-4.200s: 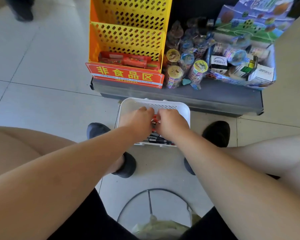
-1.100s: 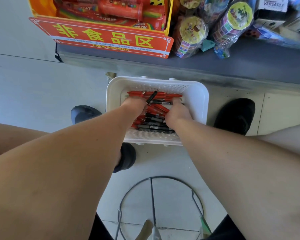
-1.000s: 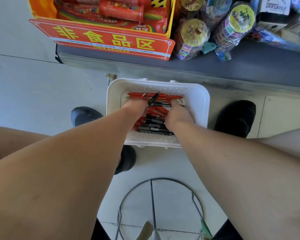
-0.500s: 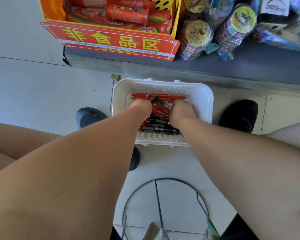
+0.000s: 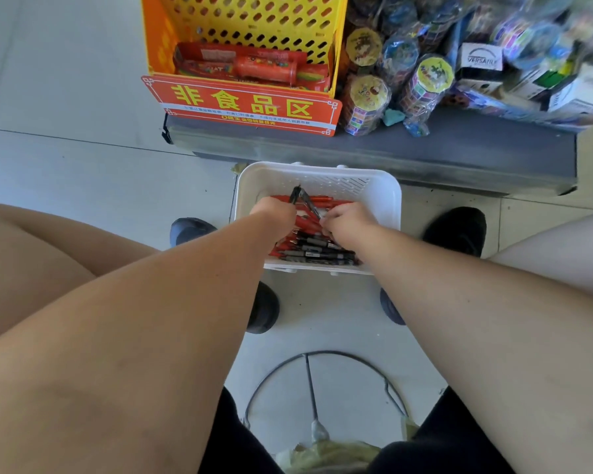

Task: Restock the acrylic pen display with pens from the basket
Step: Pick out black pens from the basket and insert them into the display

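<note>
A white plastic basket [image 5: 386, 196] stands on the floor between my feet, with several red and black pens [image 5: 317, 251] lying in it. Both my hands are inside it. My left hand [image 5: 274, 212] grips a black pen [image 5: 294, 194] whose end sticks up past its knuckles. My right hand [image 5: 348, 220] pinches another black pen [image 5: 310, 205], which slants up and left until it meets the first one. The acrylic pen display is out of view.
A low grey shelf base [image 5: 459, 148] runs behind the basket. On it stand a yellow perforated rack [image 5: 254, 25] with a red sign [image 5: 243, 104], wrapped toy tubes [image 5: 367, 97] and boxes [image 5: 480, 59]. My black shoes [image 5: 457, 229] flank the basket. A wire stool frame [image 5: 308, 371] is below me.
My head tilted up, bringing more of the shelf into view. Both hands stayed in the basket; the right hand now lifts a second black pen beside the one in my left.
</note>
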A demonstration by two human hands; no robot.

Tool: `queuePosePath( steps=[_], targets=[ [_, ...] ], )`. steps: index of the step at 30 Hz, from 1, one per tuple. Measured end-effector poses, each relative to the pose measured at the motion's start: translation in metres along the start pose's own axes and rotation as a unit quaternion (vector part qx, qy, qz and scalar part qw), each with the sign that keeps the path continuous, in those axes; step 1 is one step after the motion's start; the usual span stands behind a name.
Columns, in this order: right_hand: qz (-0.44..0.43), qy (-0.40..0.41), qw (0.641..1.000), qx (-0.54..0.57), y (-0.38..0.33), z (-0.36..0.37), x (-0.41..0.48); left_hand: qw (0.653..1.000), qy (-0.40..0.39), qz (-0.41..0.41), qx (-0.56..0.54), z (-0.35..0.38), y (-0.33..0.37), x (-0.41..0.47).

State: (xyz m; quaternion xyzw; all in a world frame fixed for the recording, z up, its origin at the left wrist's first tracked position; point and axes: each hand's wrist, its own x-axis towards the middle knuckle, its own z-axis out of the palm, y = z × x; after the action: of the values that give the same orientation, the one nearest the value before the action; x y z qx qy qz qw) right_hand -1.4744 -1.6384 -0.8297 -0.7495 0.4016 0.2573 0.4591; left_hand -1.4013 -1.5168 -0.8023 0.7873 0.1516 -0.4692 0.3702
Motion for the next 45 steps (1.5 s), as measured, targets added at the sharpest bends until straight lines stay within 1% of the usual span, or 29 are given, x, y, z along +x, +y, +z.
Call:
queuePosePath(
  steps=[3,8,11,15,18,21,28,32,36,39,41,43,45],
  targets=[
    [0.020,-0.022,0.998,0.060,0.000,-0.001,-0.012,1.000,0.005,0.024,0.016,-0.003,-0.007,-0.005],
    [-0.003,-0.050,0.994,0.095,-0.009,-0.002,-0.036,0.998,0.033,0.053,0.030,-0.004,-0.010,-0.020],
    [-0.011,-0.064,0.993,0.100,-0.017,-0.004,-0.046,0.997,0.050,0.058,-0.003,-0.010,-0.010,-0.026],
    [-0.037,-0.073,0.989,0.123,-0.026,-0.008,-0.053,0.995,0.043,0.069,-0.058,-0.013,-0.007,-0.029],
    [-0.073,-0.059,0.991,0.099,-0.032,-0.007,-0.053,0.993,0.036,0.077,-0.081,-0.012,-0.007,-0.033],
    [-0.094,-0.042,0.992,0.078,-0.033,-0.002,-0.049,0.990,0.019,0.068,-0.124,-0.010,-0.012,-0.035],
    [-0.103,-0.019,0.994,0.026,-0.026,0.006,-0.032,0.987,0.018,0.056,-0.152,-0.005,-0.018,-0.021],
    [-0.070,-0.012,0.997,0.033,-0.021,0.005,-0.022,0.991,0.030,0.048,-0.120,-0.002,-0.013,-0.012],
    [-0.001,-0.033,0.993,0.112,-0.005,0.012,-0.012,0.996,0.018,0.021,-0.090,0.002,-0.015,-0.003],
    [0.038,-0.026,0.991,0.125,0.010,0.021,0.002,0.998,0.020,0.007,-0.063,0.006,-0.020,0.005],
    [0.051,-0.001,0.994,0.101,0.017,0.026,0.014,0.998,0.021,-0.011,-0.064,0.008,-0.022,0.011],
    [0.043,0.018,0.999,0.026,0.023,0.028,0.026,0.997,0.030,-0.025,-0.059,0.009,-0.024,0.019],
    [0.037,0.014,0.997,-0.060,0.027,0.031,0.036,0.998,0.036,-0.022,-0.040,0.008,-0.024,0.025]
  ],
)
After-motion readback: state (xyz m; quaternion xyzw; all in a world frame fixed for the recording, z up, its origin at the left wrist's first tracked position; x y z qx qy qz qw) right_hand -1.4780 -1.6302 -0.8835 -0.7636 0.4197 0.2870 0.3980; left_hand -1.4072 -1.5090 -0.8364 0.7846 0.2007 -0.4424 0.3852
